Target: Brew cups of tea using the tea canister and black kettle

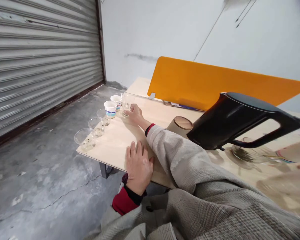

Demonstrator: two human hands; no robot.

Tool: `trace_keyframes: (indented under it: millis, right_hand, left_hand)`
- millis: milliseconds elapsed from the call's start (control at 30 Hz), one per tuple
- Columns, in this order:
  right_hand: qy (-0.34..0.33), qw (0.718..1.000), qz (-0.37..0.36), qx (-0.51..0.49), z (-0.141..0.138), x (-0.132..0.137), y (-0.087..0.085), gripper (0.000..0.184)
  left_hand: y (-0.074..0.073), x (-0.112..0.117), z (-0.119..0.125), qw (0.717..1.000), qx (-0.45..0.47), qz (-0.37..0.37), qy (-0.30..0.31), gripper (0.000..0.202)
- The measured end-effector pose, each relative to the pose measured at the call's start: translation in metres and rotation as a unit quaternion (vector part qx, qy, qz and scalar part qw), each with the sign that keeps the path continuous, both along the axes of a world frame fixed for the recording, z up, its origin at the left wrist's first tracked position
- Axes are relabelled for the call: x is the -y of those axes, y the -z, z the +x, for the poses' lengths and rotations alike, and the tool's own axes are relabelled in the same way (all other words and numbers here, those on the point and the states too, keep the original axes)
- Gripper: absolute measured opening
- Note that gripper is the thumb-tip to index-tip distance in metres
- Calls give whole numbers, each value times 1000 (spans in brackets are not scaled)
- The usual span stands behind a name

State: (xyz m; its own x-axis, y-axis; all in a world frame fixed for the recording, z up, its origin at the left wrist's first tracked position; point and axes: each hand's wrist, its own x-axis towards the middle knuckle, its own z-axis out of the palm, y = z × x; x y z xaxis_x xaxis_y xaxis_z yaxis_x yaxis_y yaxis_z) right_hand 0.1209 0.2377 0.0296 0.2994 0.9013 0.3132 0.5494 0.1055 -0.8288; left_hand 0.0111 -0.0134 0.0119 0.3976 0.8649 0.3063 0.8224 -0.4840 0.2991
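My right hand [135,113] reaches across to the far left part of the table, its fingers closed around the lower part of a clear plastic cup [128,99]. My left hand [140,165] lies palm down near the table's front edge, fingers stretched out and holding nothing. Along the left edge stand two white paper cups with blue bands, the nearer paper cup [110,109] in front of the farther paper cup [117,100]. Closer to me are several clear cups, among them the nearest clear cup [86,140], with small dark bits in their bottoms.
A black kettle [237,120] looms at the right, beside a canister with a wooden lid [183,123]. Dark loose leaves [242,154] lie in a clear dish behind my right sleeve. An orange divider [202,83] borders the pale wooden table [110,146]. Blurred items fill the lower right.
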Motion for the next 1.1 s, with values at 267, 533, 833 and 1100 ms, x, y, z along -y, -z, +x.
trace_keyframes:
  millis: [267,533,833,1100]
  right_hand:
    - [-7,1000,4,-10,-1,-6,2,34]
    - [-5,1000,-10,-19,-6,-9,1,34]
    - [-4,1000,-10,-22,-7,-13,2,40]
    - [0,999,-43,6,-4,-8,1,31]
  left_hand:
    - [1,0,0,1000,7,1,1,46]
    - [1,1,-1,1000,-1,-1,0,47]
    - [7,0,0,1000,-12,25,-4,48]
    - [4,3,0,999,-12,41,-15,50]
